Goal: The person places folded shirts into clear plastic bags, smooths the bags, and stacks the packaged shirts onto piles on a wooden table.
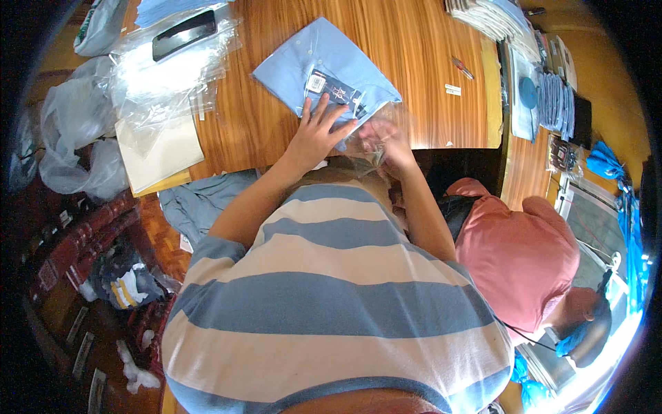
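Observation:
A folded light-blue shirt [293, 62] lies at an angle near the front of the wooden table, with a dark tag [336, 91] bearing a white sticker on it. My left hand [318, 132] rests on the shirt's near part with fingers spread, their tips by the tag. At the shirt's near right corner is a crumpled clear plastic bag [365, 160]. My right hand [394, 146] grips this bag beside the table's front edge; its fingers are partly blurred and seen through the film. Whether the shirt's corner is inside the bag, I cannot tell.
Clear plastic sleeves [138, 86] with a black phone [184, 36] on top lie at the left, beside cream sheets [165, 153]. A small red-handled tool [463, 67] and a white label [452, 90] lie at right. A person in a pink shirt [514, 248] is close by.

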`<state>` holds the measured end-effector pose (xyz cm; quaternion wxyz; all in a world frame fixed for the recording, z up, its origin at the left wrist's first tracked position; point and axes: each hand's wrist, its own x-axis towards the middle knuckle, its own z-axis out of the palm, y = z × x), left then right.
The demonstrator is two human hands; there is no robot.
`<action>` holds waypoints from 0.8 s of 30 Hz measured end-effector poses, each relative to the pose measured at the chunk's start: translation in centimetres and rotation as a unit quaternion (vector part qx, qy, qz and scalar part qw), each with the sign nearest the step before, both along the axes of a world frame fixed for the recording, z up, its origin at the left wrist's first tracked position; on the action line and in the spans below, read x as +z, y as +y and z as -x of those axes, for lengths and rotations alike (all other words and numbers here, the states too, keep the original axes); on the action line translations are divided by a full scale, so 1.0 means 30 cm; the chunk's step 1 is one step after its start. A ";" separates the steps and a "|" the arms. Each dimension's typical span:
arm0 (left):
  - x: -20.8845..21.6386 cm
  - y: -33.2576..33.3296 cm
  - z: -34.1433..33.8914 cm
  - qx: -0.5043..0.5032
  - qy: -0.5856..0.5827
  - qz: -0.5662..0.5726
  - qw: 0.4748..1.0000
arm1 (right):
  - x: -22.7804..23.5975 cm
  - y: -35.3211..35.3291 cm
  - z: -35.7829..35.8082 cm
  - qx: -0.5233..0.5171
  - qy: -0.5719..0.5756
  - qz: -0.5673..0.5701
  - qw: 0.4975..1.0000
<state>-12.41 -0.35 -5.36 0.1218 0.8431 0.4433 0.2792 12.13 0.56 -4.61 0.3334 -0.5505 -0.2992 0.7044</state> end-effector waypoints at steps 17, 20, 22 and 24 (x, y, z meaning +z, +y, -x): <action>0.464 0.571 0.090 0.158 -0.512 0.256 0.805 | 0.385 0.356 0.034 -0.017 -0.142 -0.377 0.915; 0.234 0.574 -0.049 0.311 -0.424 0.044 0.850 | 0.182 0.369 0.087 -0.215 -0.082 -0.292 0.928; 0.188 0.446 -0.152 0.274 -0.161 -0.006 0.948 | 0.037 0.263 0.078 -0.193 -0.036 -0.195 0.961; 0.162 0.306 -0.252 0.208 0.051 0.038 0.976 | 0.085 0.138 0.024 -0.033 0.090 0.093 0.991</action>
